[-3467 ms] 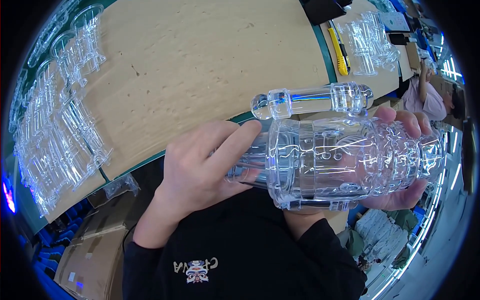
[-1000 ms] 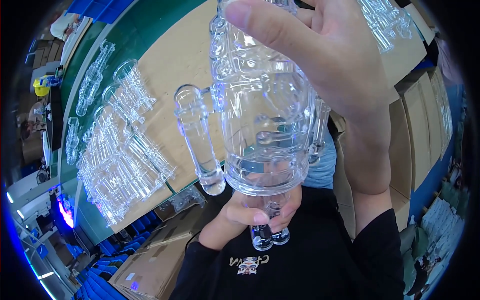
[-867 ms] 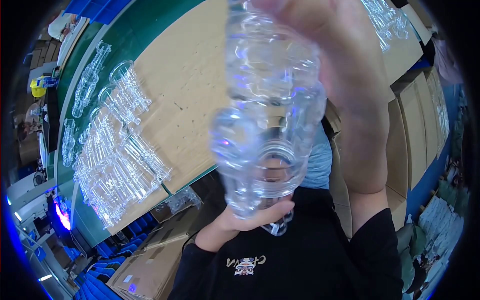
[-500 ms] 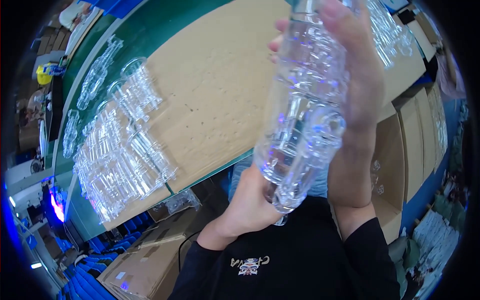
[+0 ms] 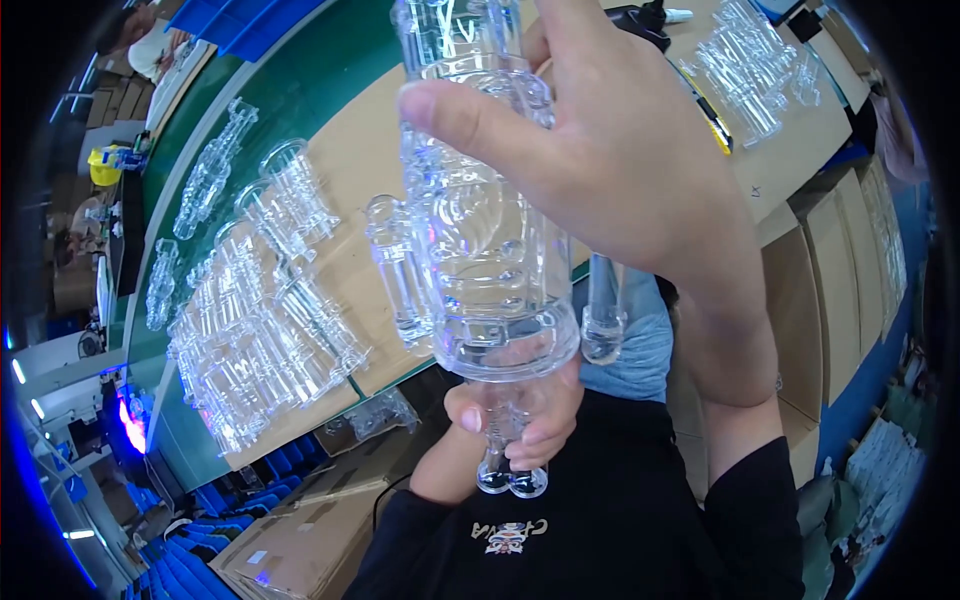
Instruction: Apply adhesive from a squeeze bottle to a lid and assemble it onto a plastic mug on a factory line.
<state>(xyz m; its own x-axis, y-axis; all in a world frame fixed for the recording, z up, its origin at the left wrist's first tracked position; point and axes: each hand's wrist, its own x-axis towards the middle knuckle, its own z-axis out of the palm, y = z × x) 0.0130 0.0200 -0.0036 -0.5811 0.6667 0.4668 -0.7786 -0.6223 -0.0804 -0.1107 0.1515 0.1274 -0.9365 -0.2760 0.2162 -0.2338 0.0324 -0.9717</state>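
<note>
Figure (image 5: 490,270) is held at centre, right of the clear pieces (image 5: 260,345); left hand (image 5: 547,422) wraps its legs (image 5: 527,483), right hand (image 5: 615,145) clasps its upper body (image 5: 465,45). Steady support at both ends should spare its jutting arms (image 5: 604,332).

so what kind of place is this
Likely a workshop or factory: many similar clear pieces lie on the table, cardboard boxes stand near it, and a utility knife lies nearby.

Yellow utility knife (image 5: 719,130) on the table (image 5: 785,165); blue crate (image 5: 232,25) at upper left; cardboard box (image 5: 305,535) lower left.
</note>
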